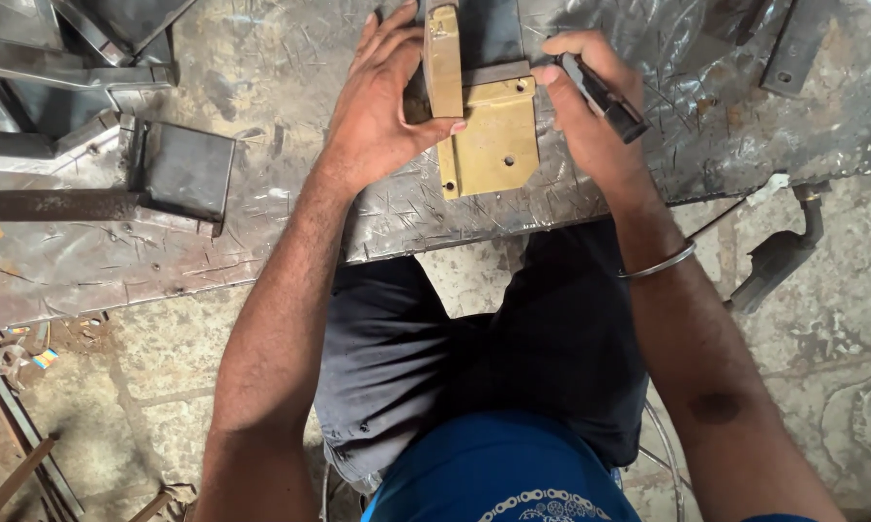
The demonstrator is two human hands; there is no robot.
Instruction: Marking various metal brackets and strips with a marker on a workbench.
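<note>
— Two hands at work, both up at the far edge of the scratched metal surface (pixel 261 242). What does the left hand (pixel 382 106) have?

— Its grip is closed around a narrow brass-coloured bar (pixel 443 60), thumb on the near side and fingers wrapped over the far side. The bar stands on edge, at the left end of a flat brass-coloured plate (pixel 493 135) that lies on the surface.

— And that plate, where is it exactly?

— Between the two hands, near the surface's front edge, just above the person's lap. It has small holes in it (one near the middle, others at the corners). A dark steel piece (pixel 489 34) lies behind it, touching its far edge.

— The right hand (pixel 585 111)?

— Its grip is shut around a dark, slim tool (pixel 605 97), held like a marker, with the thumb reaching toward the plate's upper right corner. Whether the tool's tip touches the plate I cannot tell. A thin metal bangle (pixel 660 263) sits on that wrist.

— Anything else about?

— A dark square steel block (pixel 186 172) on the end of a rusty bar (pixel 54 205), well to the left on the surface. A grey torch-like tool (pixel 779 256) with a bent neck lies on the concrete floor (pixel 822 348) at the right.
</note>
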